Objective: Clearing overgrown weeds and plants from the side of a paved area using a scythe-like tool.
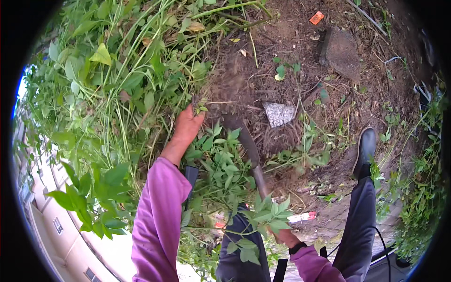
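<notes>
My left hand (187, 125) is closed around weed stems at the right edge of a thick stand of green weeds (130, 81). A small leafy sprig (201, 106) sticks out by its thumb. Low at the right, my right hand (284, 238) grips the lower end of a long handle (260, 179), partly behind leaves. The handle leads up to a dark curved blade (234, 122), like a sickle or billhook, close to the soil and right of my left hand. Leafy shoots (225, 155) stand between the tool and my left forearm, and the blade's tip is blurred.
A pale broken stone (279, 114) lies on the brown soil, with a larger flat stone (341, 53) farther up. An orange scrap (316, 17) is beside it. My dark boot (365, 149) stands at the right. A leafy branch (269, 215) crosses before my right hand. Buildings (67, 232) show lower left.
</notes>
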### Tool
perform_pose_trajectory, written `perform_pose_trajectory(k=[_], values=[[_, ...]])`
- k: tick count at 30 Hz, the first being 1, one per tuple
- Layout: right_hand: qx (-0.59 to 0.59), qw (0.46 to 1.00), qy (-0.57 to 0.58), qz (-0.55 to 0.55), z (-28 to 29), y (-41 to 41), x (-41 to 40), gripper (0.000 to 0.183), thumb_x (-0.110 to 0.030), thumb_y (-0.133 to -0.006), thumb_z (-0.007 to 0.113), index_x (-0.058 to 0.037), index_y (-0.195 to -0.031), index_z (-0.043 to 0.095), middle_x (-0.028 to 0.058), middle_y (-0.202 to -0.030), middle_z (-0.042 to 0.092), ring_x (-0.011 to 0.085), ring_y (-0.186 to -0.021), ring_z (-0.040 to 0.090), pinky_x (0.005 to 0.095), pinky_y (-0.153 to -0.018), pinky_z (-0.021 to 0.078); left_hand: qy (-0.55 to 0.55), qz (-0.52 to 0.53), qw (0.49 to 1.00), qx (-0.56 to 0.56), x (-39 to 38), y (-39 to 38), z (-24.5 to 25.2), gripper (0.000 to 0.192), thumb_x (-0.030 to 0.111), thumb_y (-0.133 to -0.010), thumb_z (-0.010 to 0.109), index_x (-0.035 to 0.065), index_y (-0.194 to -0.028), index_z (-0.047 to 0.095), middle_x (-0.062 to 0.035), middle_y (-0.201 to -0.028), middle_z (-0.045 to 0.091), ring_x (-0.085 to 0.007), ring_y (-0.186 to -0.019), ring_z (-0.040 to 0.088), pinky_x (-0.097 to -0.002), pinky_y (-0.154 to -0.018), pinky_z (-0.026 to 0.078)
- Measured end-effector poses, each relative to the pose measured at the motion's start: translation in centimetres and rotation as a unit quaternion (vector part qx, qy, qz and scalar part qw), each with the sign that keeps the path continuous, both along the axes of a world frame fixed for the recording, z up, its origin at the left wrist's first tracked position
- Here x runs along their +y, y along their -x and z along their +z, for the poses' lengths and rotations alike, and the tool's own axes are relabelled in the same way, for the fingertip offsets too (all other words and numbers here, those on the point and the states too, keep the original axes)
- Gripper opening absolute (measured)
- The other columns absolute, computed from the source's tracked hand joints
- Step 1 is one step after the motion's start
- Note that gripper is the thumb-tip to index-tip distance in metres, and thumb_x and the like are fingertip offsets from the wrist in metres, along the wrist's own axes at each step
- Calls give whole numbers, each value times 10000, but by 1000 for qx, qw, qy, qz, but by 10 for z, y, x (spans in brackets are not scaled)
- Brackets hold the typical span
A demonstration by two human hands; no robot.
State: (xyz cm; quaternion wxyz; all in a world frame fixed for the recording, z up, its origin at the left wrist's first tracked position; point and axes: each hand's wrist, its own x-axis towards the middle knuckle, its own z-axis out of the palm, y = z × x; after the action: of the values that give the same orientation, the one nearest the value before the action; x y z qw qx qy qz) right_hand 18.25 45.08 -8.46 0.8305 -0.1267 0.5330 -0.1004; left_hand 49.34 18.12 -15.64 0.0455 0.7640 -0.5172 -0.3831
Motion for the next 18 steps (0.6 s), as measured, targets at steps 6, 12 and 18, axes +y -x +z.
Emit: perform_pose_trajectory(k=[6,12,18], values=[[92,994,54,4,-28,-3,-50,364,-47,-630,660,23,-945,492,53,-775,567,117,-678,544,256,-600,448,-25,-6,998,57,1,13,16,343,137,-747,539,15,-1057,459,-103,-802,582,-198,-707,546,-307,-682,438],[114,970,75,-203,-49,7,-130,187,24,-640,509,-1,-812,440,33,-584,474,96,-397,450,233,-347,377,50,-133,964,-224,36,54,31,552,55,-663,601,83,-1174,392,-158,-1035,492,-313,-948,500,-404,-821,404],[184,979,41,-81,-49,36,-82,209,-6,-650,516,7,-851,459,8,-583,466,78,-477,461,233,-403,380,8,-260,960,-100,66,122,19,726,141,-622,681,-27,-1209,287,-228,-1189,352,-327,-1109,379,-387,-942,317]])
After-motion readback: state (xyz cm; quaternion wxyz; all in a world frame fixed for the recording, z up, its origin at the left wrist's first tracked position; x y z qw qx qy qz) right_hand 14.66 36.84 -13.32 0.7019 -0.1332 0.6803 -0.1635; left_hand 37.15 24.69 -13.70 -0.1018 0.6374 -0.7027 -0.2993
